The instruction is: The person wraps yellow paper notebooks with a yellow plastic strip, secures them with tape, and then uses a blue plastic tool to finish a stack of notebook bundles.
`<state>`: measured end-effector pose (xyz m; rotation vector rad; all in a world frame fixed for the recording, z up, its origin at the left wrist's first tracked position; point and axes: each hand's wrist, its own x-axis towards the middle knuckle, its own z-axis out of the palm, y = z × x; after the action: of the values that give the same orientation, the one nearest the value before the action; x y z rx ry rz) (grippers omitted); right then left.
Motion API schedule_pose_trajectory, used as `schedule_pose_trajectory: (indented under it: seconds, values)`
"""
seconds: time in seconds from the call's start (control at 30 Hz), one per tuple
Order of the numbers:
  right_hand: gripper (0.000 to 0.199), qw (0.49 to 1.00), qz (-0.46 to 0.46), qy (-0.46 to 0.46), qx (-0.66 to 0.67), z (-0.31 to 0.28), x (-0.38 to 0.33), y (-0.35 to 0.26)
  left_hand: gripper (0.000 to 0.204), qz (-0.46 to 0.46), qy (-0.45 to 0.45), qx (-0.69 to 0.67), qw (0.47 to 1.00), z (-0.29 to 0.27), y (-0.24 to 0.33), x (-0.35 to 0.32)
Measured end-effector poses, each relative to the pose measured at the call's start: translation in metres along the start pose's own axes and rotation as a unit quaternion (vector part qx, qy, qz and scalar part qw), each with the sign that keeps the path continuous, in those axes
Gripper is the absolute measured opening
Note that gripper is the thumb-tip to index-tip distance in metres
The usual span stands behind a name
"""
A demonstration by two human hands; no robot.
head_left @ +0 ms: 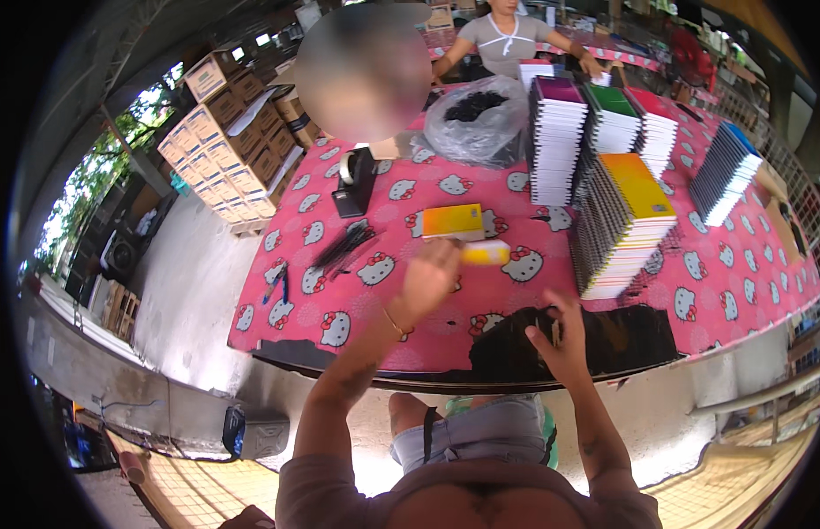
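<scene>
My left hand [432, 269] is over the middle of the table, its fingers closed on a small yellow-and-white item [486, 254] that motion blurs, so its kind is unclear. Just beyond it, a yellow-orange notebook [452, 222] lies flat. Nearer the front edge, my right hand [561, 339] hovers over a worn black patch [626, 339] of the tabletop, thumb and fingers apart, with nothing plainly held. To its upper right stands a tall stack of yellow-covered spiral notebooks [635, 189]. Thin black binding coils [344, 249] lie in a bunch left of my left hand.
Blue-handled pliers [276, 284] and a black tape dispenser [355, 182] lie left on the pink patterned tablecloth [436, 344]. A clear bag [494, 141] of black pieces stands behind. Purple [558, 132], green, red and blue [726, 172] notebook stacks stand right. Co-workers [505, 44] sit opposite; cartons [220, 159] are stacked left.
</scene>
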<state>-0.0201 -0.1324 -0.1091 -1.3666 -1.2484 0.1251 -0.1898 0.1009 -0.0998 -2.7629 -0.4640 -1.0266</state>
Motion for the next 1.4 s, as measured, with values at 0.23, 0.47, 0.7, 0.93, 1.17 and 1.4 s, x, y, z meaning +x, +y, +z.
schedule_pose_trajectory:
  seconds: [0.23, 0.47, 0.7, 0.93, 1.17, 1.4]
  values:
    - [0.033, 0.979, 0.148, -0.123, 0.063, 0.021, -0.02, 0.054, 0.025, -0.043, 0.025, -0.134, 0.99, -0.019, 0.037, -0.023]
    - [0.025, 0.94, 0.168, -0.118, 0.272, 0.05, -0.016, 0.039, 0.018, -0.257, -0.019, 0.124, 0.958, 0.007, -0.139, -0.108]
    - [0.029, 0.938, 0.217, -0.2, 0.182, 0.046, -0.015, 0.042, 0.017, -0.278, 0.009, -0.141, 0.95, -0.039, -0.006, -0.082]
    - [0.026, 0.935, 0.208, -0.218, 0.184, 0.049, -0.014, 0.036, 0.018, -0.231, 0.035, -0.264, 0.936, -0.064, 0.061, -0.092]
    - [0.026, 0.937, 0.188, -0.217, 0.202, 0.048, -0.016, 0.042, 0.017, -0.294, -0.014, -0.285, 0.912, -0.065, 0.061, -0.086]
    - [0.027, 0.913, 0.222, -0.259, 0.224, 0.046, -0.013, 0.037, 0.023, -0.163, -0.138, -0.249, 0.945, -0.066, 0.037, -0.089]
